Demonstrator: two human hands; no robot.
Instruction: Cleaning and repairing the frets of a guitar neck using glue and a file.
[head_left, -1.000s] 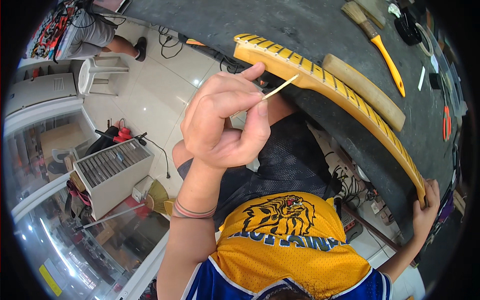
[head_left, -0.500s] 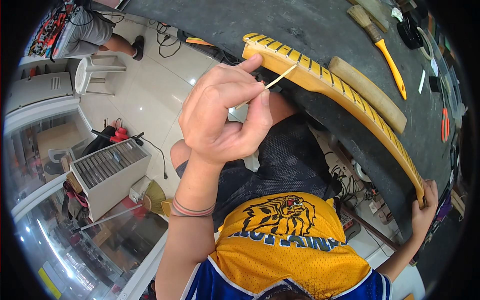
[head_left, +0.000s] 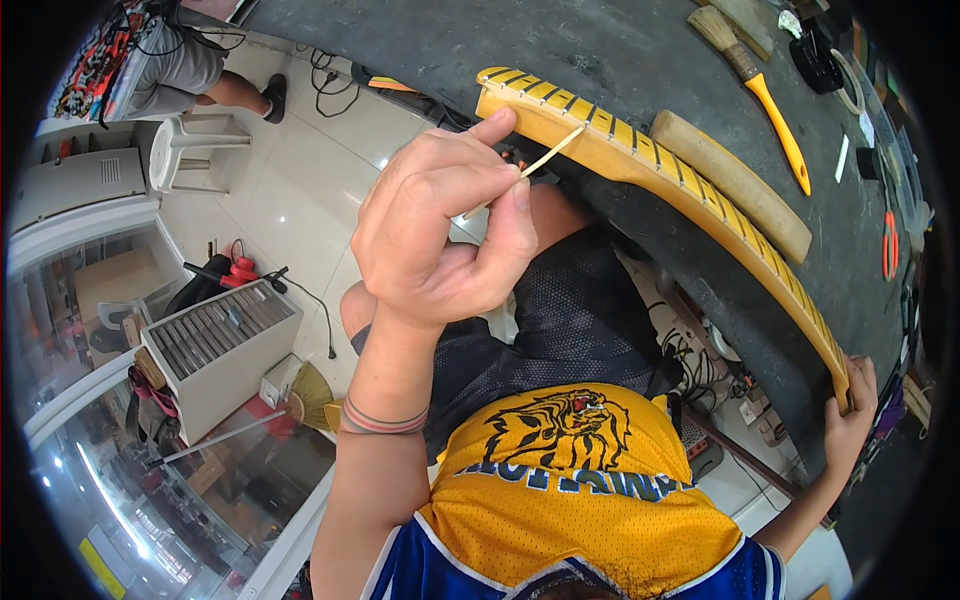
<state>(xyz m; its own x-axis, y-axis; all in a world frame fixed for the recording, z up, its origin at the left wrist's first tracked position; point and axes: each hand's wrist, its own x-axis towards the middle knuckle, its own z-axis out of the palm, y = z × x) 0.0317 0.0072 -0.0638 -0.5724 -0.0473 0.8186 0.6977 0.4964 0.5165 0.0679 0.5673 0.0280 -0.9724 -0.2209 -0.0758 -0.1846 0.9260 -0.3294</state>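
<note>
My left hand [head_left: 435,225] pinches a thin pale stick [head_left: 550,153] between thumb and forefinger. Its far tip meets the side of a yellow wooden guitar neck [head_left: 620,145] with metal frets, and one raised fingertip lies at the neck's near side. The neck runs along the dark workbench edge toward the lower right, where my right hand [head_left: 850,410] grips its narrow end. A worn pale wooden block [head_left: 760,200] lies along the far side of the neck.
The dark workbench [head_left: 420,30] carries a yellow-handled brush [head_left: 775,125], orange scissors [head_left: 889,245] and black tape [head_left: 810,60]. On the left are another person's leg [head_left: 240,90], a white plastic chair [head_left: 185,150], a slatted box [head_left: 220,350], cables and a glass case [head_left: 120,500].
My left hand and the stick have moved slightly up and left since a second ago, the stick's tip shifting along the neck's side. The neck has shifted only slightly.
</note>
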